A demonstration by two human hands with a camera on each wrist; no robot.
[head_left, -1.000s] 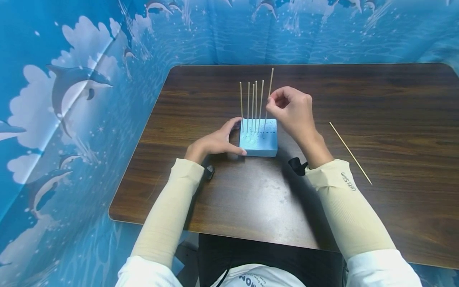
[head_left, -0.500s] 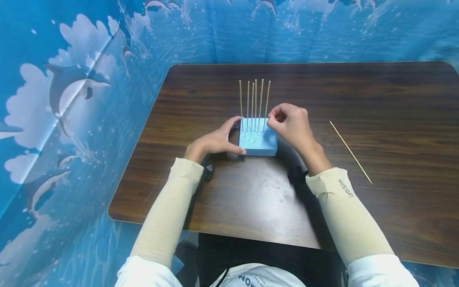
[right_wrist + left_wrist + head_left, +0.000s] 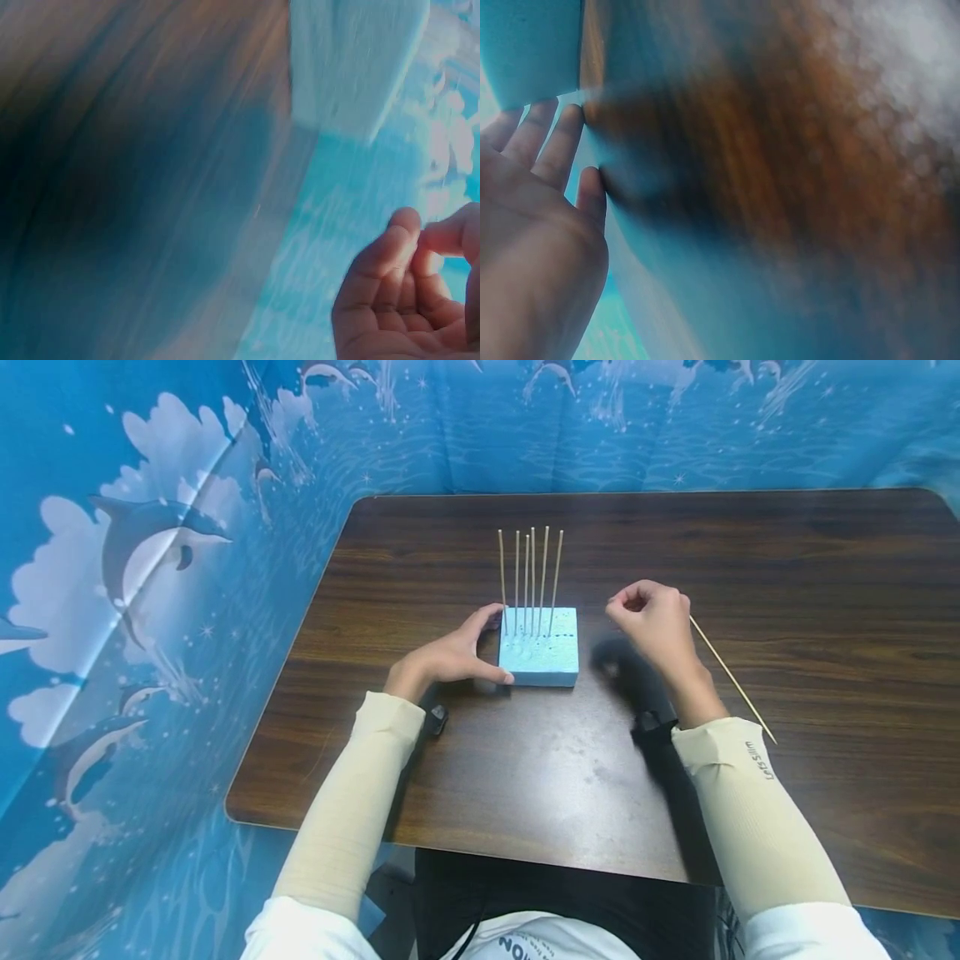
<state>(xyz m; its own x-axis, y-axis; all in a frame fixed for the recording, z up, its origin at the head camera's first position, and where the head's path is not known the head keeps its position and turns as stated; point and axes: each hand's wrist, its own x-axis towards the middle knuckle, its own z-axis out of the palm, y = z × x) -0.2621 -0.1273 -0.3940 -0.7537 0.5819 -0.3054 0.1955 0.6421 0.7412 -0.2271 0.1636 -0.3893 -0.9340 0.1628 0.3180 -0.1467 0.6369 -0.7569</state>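
Observation:
A light blue foam block point(image 3: 543, 653) sits on the dark wooden table point(image 3: 525, 777). Several thin wooden skewers point(image 3: 532, 578) stand upright in its far half. My left hand point(image 3: 480, 647) grips the block's left side, thumb on the near edge and fingers on the far corner. My right hand point(image 3: 648, 610) hovers to the right of the block with fingers curled and nothing in it; the right wrist view shows its thumb and forefinger point(image 3: 420, 240) touching. One loose skewer point(image 3: 731, 677) lies on the table just right of that hand. Both wrist views are blurred.
A blue dolphin-print cloth point(image 3: 150, 568) hangs behind and to the left of the table. The table's near edge point(image 3: 465, 852) runs in front of my body. Black wrist straps point(image 3: 648, 722) sit at both sleeves.
My right hand pushed the sixth skewer down into the block, let go of it and moved right towards the loose skewer. My left hand stayed on the block.

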